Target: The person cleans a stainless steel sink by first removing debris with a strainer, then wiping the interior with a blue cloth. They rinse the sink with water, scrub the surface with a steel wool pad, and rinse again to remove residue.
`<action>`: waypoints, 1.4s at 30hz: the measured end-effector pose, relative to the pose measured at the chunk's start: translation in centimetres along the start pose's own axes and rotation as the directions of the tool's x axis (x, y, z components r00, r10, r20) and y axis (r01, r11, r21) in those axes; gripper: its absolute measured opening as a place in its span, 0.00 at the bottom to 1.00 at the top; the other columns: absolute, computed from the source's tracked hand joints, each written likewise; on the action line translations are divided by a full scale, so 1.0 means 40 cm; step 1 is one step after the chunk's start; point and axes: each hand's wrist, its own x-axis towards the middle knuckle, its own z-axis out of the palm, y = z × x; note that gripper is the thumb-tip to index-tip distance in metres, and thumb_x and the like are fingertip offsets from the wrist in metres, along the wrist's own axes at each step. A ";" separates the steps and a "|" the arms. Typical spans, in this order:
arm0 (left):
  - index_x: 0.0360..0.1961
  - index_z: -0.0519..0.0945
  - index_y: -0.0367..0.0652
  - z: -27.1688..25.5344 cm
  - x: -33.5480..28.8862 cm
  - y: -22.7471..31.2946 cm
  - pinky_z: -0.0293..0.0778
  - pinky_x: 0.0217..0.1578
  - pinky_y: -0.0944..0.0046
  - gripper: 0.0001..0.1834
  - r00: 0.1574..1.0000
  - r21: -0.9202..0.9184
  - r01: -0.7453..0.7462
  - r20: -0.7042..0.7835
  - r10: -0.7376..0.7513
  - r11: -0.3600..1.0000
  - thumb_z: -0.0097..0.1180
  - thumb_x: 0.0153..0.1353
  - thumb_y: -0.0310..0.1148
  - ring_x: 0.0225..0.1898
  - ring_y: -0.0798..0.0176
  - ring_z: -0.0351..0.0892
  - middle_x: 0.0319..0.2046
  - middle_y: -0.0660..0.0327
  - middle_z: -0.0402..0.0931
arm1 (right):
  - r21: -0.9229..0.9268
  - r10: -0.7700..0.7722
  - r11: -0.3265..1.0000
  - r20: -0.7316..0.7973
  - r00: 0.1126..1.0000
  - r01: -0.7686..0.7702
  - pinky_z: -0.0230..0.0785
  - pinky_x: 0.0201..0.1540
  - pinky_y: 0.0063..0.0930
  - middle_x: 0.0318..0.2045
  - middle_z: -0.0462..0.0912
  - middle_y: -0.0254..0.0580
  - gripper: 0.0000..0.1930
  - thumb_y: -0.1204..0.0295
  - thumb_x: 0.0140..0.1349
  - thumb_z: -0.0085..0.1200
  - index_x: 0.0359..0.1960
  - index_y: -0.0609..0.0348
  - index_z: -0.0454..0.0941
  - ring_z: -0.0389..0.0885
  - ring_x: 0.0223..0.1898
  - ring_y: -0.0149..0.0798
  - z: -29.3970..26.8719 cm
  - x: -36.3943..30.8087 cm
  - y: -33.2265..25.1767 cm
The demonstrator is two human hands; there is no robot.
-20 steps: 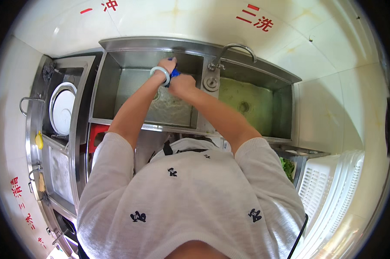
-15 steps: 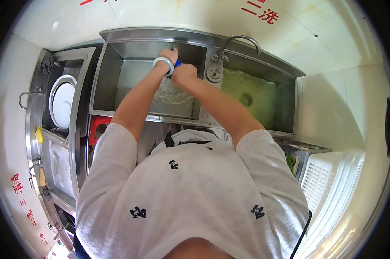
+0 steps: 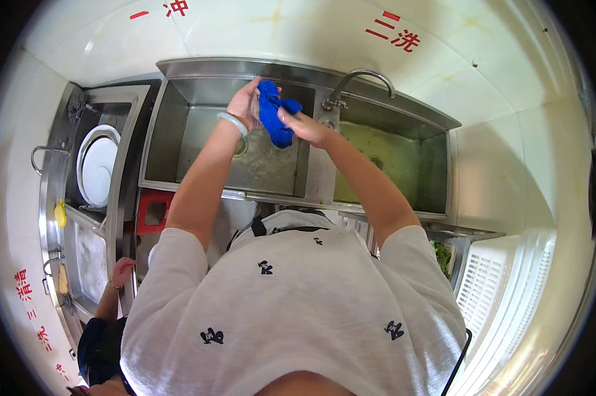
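A bunched blue cloth (image 3: 271,117) is held up between my two hands over the left sink basin (image 3: 205,142). My left hand (image 3: 245,105), with a pale bangle (image 3: 233,123) at its wrist, grips the cloth's left side; some of its fingers are hidden behind the fabric. On the other side my right hand (image 3: 306,127) pinches the cloth, thumb in front. The lower end of the cloth hangs loose above shallow water in the basin.
Right of my hands, a curved faucet (image 3: 358,74) rises behind a second basin (image 3: 377,142) of greenish water. Another sink with a large white plate (image 3: 98,168) stands left. A red stool (image 3: 154,210) is below. A co-worker's hand (image 3: 123,270) reaches in at lower left; white crates (image 3: 492,270) stand right.
My hands have lifted the blue cloth from low in the basin and moved apart, so more of it shows. A co-worker's arm has come into view at the lower left.
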 end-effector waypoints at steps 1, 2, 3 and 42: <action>0.29 0.75 0.44 -0.018 0.005 0.018 0.75 0.29 0.60 0.18 0.995 0.004 0.002 0.100 -0.003 1.000 0.50 0.63 0.48 0.25 0.62 0.77 0.24 0.61 0.78 | -0.011 0.059 0.998 -0.019 0.998 -0.059 0.66 0.42 0.27 0.31 0.78 0.35 0.27 0.43 0.59 0.49 0.34 0.57 0.78 0.75 0.34 0.33 -0.017 0.012 -0.006; 0.28 0.75 0.45 -0.057 0.019 0.041 0.74 0.27 0.61 0.18 0.980 0.008 0.006 0.199 -0.007 1.000 0.49 0.64 0.48 0.24 0.63 0.77 0.23 0.63 0.78 | -0.021 0.117 0.993 -0.040 0.992 -0.118 0.66 0.42 0.27 0.33 0.78 0.36 0.27 0.43 0.59 0.49 0.35 0.58 0.78 0.75 0.35 0.33 -0.049 0.037 -0.004; 0.26 0.74 0.47 -0.083 0.029 0.065 0.73 0.25 0.61 0.18 0.956 0.012 0.005 0.292 -0.008 1.000 0.49 0.64 0.49 0.23 0.64 0.76 0.22 0.65 0.77 | -0.041 0.154 0.987 -0.082 0.985 -0.158 0.66 0.43 0.25 0.35 0.77 0.37 0.27 0.45 0.60 0.50 0.40 0.60 0.76 0.75 0.36 0.31 -0.065 0.042 -0.023; 0.51 0.69 0.42 0.458 -0.190 0.049 0.70 0.51 0.60 0.15 0.720 0.067 -0.423 0.630 0.290 0.904 0.41 0.70 0.38 0.49 0.64 0.74 0.48 0.61 0.73 | -0.995 -0.925 -0.009 -0.031 -0.380 0.101 0.48 0.64 0.36 0.65 0.55 0.56 0.27 0.66 0.68 0.37 0.64 0.70 0.52 0.56 0.65 0.47 -0.307 -0.612 -0.821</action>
